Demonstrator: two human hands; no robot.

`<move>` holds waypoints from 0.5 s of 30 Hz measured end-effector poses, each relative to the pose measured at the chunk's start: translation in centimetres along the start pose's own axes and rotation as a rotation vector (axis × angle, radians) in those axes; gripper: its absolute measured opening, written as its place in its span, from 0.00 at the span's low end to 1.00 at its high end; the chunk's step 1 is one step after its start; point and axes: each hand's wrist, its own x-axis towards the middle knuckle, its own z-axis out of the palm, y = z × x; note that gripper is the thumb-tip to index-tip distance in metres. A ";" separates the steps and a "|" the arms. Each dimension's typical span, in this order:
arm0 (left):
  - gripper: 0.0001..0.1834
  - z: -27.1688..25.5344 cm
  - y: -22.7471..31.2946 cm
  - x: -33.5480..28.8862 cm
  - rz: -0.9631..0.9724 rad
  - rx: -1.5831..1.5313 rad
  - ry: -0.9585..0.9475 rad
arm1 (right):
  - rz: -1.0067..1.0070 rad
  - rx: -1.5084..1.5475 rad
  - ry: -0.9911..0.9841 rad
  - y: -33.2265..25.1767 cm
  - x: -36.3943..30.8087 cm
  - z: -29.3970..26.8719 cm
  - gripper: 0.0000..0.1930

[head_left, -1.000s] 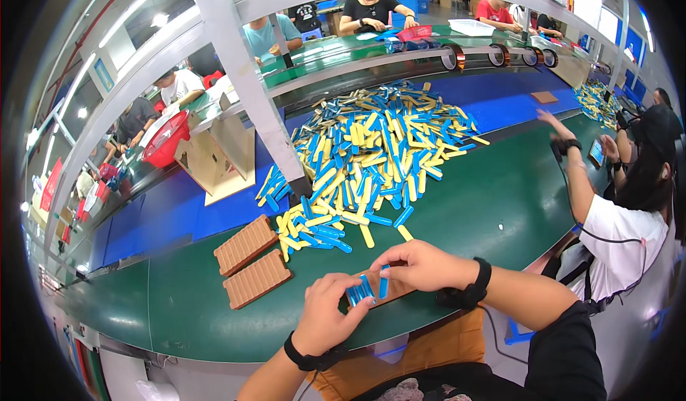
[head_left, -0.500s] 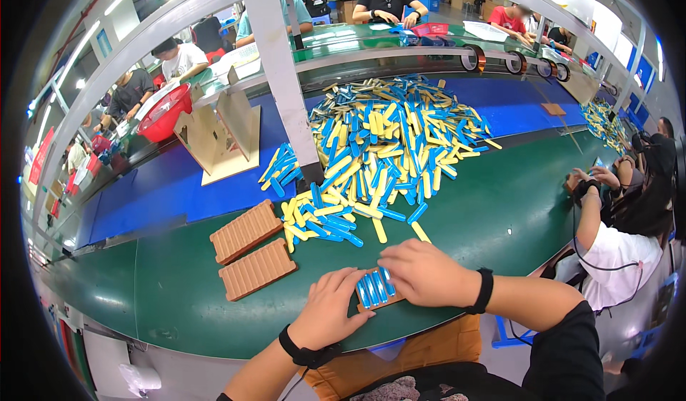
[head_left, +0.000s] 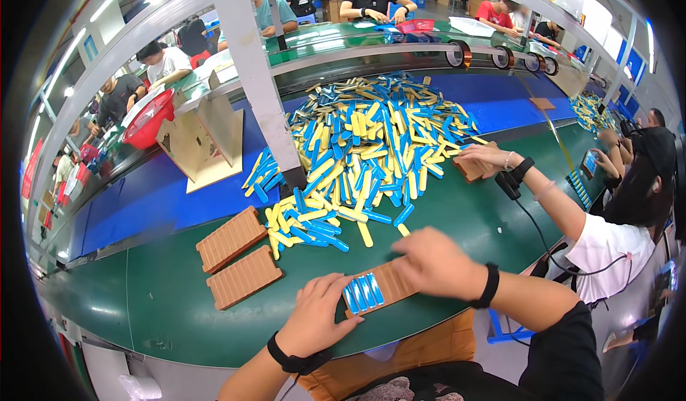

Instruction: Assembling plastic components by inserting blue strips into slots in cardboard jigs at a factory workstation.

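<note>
A brown grooved tray (head_left: 391, 282) lies on the green table in front of me. Several shiny blue strips (head_left: 364, 293) sit side by side in the grooves at its left end. My left hand (head_left: 316, 315) grips that end, fingers at the far corner and thumb along the near edge. Over the tray's right part hovers my right hand (head_left: 437, 265), its fingers curled and blurred, so whatever they hold is hidden. Just beyond, a loose heap of blue and yellow strips (head_left: 371, 144) spreads across the table.
Two brown grooved trays (head_left: 232, 238) lie to the left. A white post (head_left: 270, 93) stands at the heap's left, near a wooden stand (head_left: 214, 144). At right, a co-worker's hand (head_left: 486, 159) holds a brown tray (head_left: 471, 166) beside the heap. More people work behind the rail.
My right hand has come off the blue strips and shifted right, uncovering more grooves. A co-worker's arm has reached in from the right with a brown tray. My view has shifted slightly.
</note>
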 end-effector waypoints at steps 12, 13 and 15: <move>0.44 0.0 0.4 0.1 -0.001 0.015 -0.006 | 0.634 0.061 -0.449 6.2 3.7 -0.9 0.13; 0.44 -0.1 0.5 0.1 0.000 0.019 -0.007 | 0.576 0.067 -0.411 6.2 3.3 -1.0 0.11; 0.44 -0.2 0.4 0.1 -0.004 0.021 -0.009 | 0.517 0.074 -0.377 5.3 2.6 -1.2 0.10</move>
